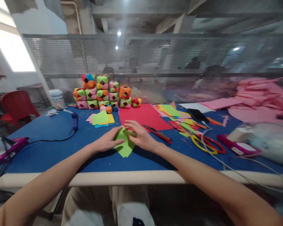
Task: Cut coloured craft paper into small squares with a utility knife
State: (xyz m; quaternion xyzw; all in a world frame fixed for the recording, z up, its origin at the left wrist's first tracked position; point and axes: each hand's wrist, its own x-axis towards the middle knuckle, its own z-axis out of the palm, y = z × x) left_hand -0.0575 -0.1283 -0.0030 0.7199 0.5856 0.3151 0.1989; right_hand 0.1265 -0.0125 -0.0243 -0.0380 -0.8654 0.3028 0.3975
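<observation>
A light-green paper [124, 147] lies on the blue table in front of me, a corner pointing toward my body. Its lower tip looks doubled, as if two layers lie slightly off each other. At the paper's left edge is my left hand [108, 138], fingers and thumb apart, the thumb reaching over it. From the right my right hand [141, 135] arches over the paper, with its fingers spread and partly covering the upper part. Whether the fingertips press on the paper is hard to see. Beyond lies a stack of coloured paper squares [100, 118].
Folded paper cubes [91, 94] stand stacked at the back. Red paper [142, 116], a black-and-red cutter-like tool [159, 135], scissors [202, 144], paper scraps [188, 125] and a phone [198, 115] lie rightward. A blue glue gun [74, 121] stands left, its cord crossing the table.
</observation>
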